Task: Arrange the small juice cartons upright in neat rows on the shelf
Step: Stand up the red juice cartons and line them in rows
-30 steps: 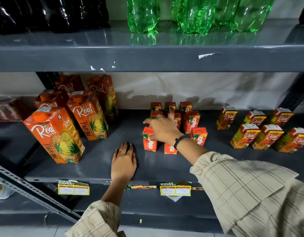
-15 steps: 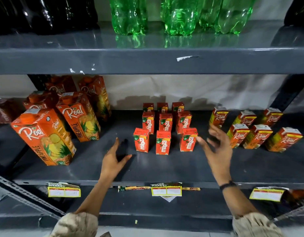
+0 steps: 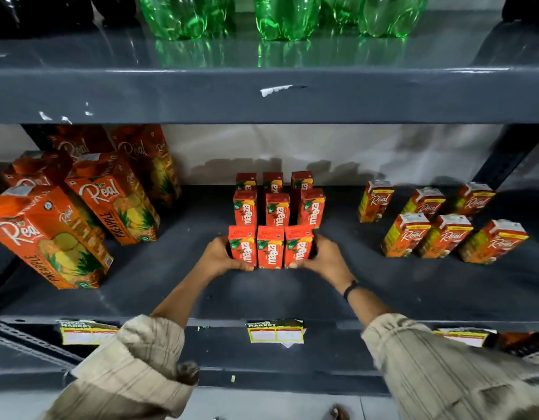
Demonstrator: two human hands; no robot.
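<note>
Item: front row of small juice cartons (image 3: 270, 247), upright on the shelf (image 3: 383, 286). I had my left hand (image 3: 221, 258) and right hand (image 3: 321, 258) cupped against its ends, squeezing it square; half a second before, both hovered open. Beyond my hands: two more rows, already aligned.

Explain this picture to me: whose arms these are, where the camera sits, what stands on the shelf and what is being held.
No machine here: a person wears the camera on the head, so it looks forward and down at their own arms. The left hand and right hand press from either side on the front row of small red Maaza juice cartons, a two-handed grip on that row. Behind it stand two more rows, all upright, on the dark grey metal shelf. Large orange Real pineapple cartons stand to the left, small Real cartons to the right, and green plastic bottles on the shelf above.
</note>
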